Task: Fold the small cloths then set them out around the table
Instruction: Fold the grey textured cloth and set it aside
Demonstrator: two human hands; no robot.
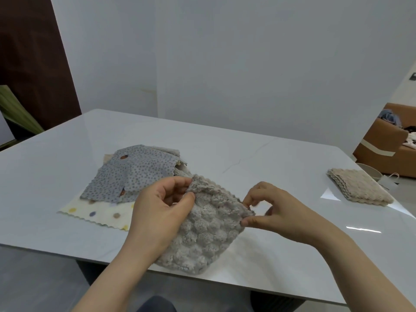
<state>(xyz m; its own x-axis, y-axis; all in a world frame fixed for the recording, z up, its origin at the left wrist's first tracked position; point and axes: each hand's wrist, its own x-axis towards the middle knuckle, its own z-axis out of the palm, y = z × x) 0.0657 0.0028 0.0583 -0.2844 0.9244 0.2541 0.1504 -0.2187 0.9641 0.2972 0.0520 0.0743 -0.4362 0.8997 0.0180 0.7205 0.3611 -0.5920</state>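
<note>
**Fingers pinch both upper corners of grey fluffy cloth**

Fingers [180,183] of L hand [162,206] are curled in, thumb pressed up against them. They pinch the top-left corner of the grey fluffy cloth [209,230], where the edge is turned over on itself. R hand [276,212] pinches the cloth's right corner btwn thumb and forefinger. Its other fingers are bent loosely above and don't seem to touch the fabric.

Both wrists are about level, hands near each other w/ the cloth's top edge stretched btwn them. Bare forearms come in from the bottom of view and angle inward, L from lower centre, R from lower right.

The cloth slopes down from the hands toward the person. Its lower end is on the table [270,158], just by the near edge. Can't tell how much of it is lifted.

Just behind the L hand is a loose pile. A grey dotted cloth [139,172] lies on top and a cream cloth w/ coloured spots [101,212] is flat underneath. More fluffy fabric shows at the pile's far edge.

Well apart, at the table's right edge, sits a folded beige cloth stack [358,188]. Beyond that corner is a brown sofa [382,140].
</note>
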